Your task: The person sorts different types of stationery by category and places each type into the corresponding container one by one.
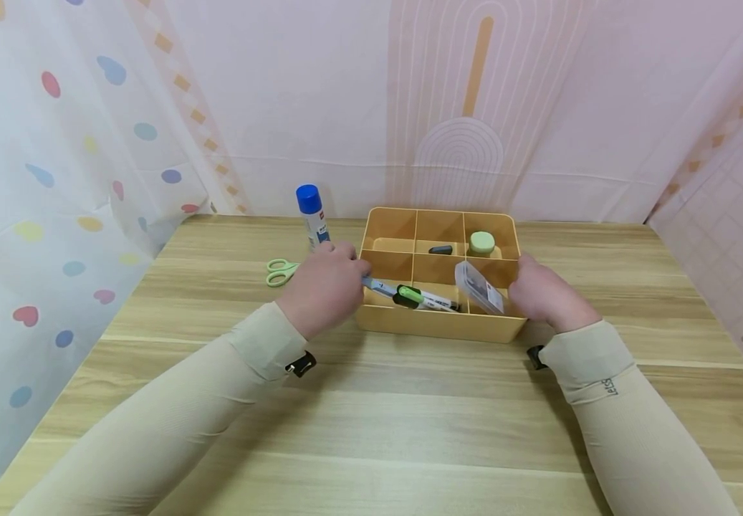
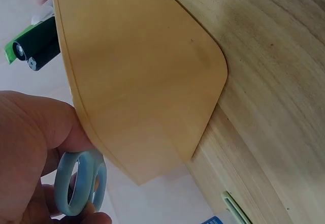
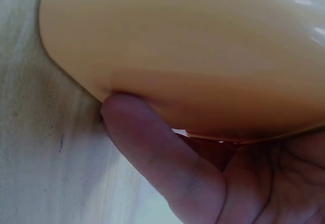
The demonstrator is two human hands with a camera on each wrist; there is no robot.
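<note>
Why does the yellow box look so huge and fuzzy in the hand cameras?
Right wrist view: the organizer box fills the frame, soft and out of focus, with small glare spots top right. Left wrist view: its wall is sharper, evenly lit. Head view: wide lens, whole box clear, table edges slightly curved.

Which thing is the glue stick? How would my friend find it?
Start at the yellow divided box in the middle of the wooden table. Look just past its back left corner, behind the green scissors. The glue stick stands upright, white, with a bright blue cap.
</note>
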